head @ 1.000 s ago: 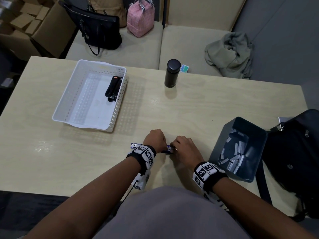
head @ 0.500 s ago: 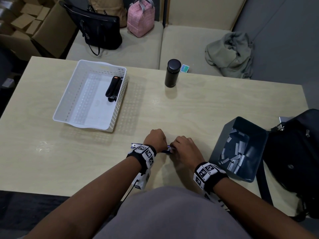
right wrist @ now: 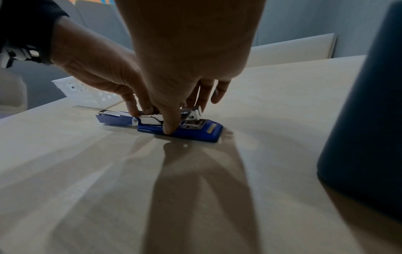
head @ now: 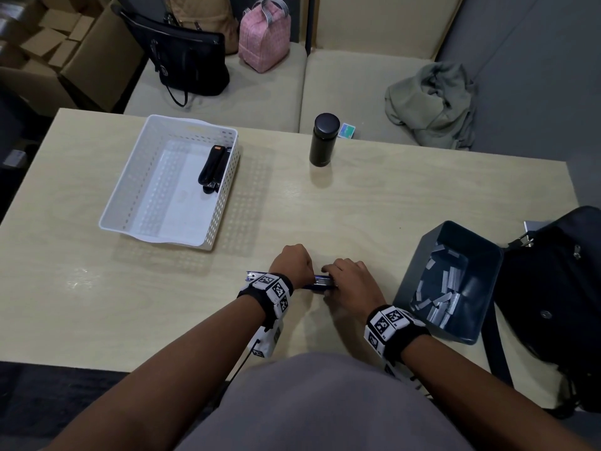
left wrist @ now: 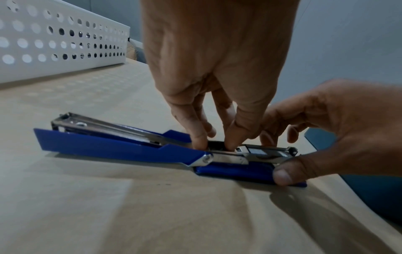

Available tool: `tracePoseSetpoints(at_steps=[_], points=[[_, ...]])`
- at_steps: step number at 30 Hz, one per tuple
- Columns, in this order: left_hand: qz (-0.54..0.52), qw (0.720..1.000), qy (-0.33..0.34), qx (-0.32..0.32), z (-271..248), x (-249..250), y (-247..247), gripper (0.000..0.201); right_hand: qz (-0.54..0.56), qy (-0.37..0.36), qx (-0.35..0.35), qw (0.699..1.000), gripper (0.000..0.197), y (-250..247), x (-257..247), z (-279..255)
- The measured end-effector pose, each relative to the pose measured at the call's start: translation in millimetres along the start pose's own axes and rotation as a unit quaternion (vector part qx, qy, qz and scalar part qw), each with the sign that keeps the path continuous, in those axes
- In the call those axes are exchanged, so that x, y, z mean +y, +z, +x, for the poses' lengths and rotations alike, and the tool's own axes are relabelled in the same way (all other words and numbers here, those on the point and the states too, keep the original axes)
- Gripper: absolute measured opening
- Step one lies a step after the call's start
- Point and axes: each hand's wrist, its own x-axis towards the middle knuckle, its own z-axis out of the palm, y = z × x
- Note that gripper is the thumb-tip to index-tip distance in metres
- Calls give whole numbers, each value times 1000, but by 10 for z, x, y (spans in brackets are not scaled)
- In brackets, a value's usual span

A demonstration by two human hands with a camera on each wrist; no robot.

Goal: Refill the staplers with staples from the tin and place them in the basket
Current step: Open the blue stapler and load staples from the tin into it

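A blue stapler (head: 320, 284) lies swung open flat on the table near its front edge, its top arm (left wrist: 121, 147) stretched to the left. My left hand (head: 292, 262) reaches down over the hinge, and its fingertips (left wrist: 233, 141) pinch into the metal staple channel. My right hand (head: 349, 281) grips the stapler's base, with the thumb (right wrist: 169, 129) on the near side and the fingers on the far side. The dark blue tin (head: 419, 255) with several staple strips (head: 445, 294) stands to the right. The white perforated basket (head: 130, 203) at the back left holds a black stapler (head: 213, 169).
A black bottle (head: 323, 139) stands at the table's far middle. A black bag (head: 559, 304) lies against the tin on the right edge. Bags and a crumpled cloth (head: 432, 105) rest on the bench beyond the table.
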Motion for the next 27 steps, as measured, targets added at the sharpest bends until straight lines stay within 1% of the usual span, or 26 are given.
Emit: tracePoseSetpoints(at_steps=[2,5,7,8,10,11,13,15,17,19,21,23,25,27], points=[[5,1000,5,-1,-3,-2,-2,12,14,18,2,1000,41,-16,57,-25],[14,1000,23,-5,-1,1,-26,11,39,32,9,999,32,-36,127,-61],[27,998,48,-25,6,-31,-66,10,61,43,17,997,27,-42,139,-72],[37,997,63,-35,4,-65,-93,12,70,49,22,996,27,-40,142,-72],[55,994,89,-40,-6,-184,-136,26,84,55,25,995,29,-31,135,-66],[77,991,101,-33,-27,-258,-151,34,90,56,27,994,30,-29,134,-74],[176,977,118,-9,-90,-408,-183,42,103,54,35,993,31,-21,152,-91],[284,950,126,13,-166,-561,-214,41,105,44,39,993,31,-5,161,-96],[330,936,124,25,-228,-666,-285,34,96,35,37,994,32,-10,172,-90],[335,933,124,31,-271,-703,-385,25,86,27,30,995,33,-27,178,-84],[325,934,145,36,-311,-670,-504,19,90,23,24,995,34,-46,179,-80],[307,935,173,44,-370,-549,-629,18,106,29,16,994,36,-74,176,-70],[265,939,211,57,-440,-366,-705,19,129,37,9,991,38,-103,175,-49],[228,943,237,55,-477,-166,-687,19,153,51,-8,987,45,-124,185,-13]])
